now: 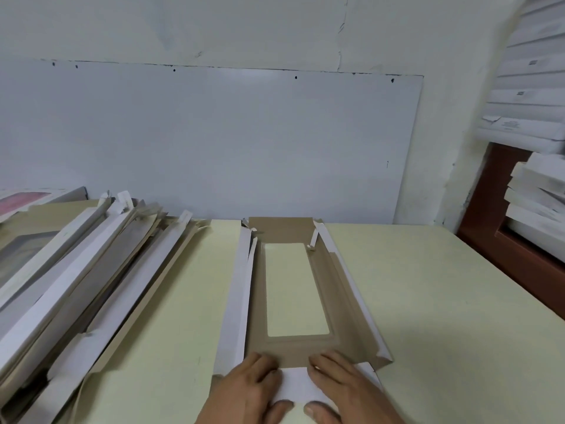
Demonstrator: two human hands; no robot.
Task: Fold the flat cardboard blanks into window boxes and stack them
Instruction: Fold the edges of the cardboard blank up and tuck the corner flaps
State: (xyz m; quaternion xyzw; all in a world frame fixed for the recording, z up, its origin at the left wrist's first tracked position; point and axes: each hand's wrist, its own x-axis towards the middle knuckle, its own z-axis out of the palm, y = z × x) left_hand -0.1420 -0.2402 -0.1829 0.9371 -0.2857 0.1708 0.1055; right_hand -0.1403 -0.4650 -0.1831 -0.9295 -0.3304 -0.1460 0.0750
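A cardboard blank (339,304), brown inside and white outside, lies lengthwise on the pale yellow table (434,301) with a rectangular window cut in its middle. Its long side walls are partly raised. My left hand (250,390) and my right hand (345,387) both press on the near white end flap (295,384), fingers on top and thumbs under its near edge. A pile of flat blanks (91,270) leans across the table's left side.
A white board (214,142) leans on the wall behind the table. Stacks of finished white boxes (538,191) sit at the right on a brown wooden ledge (489,228), with more stacked above.
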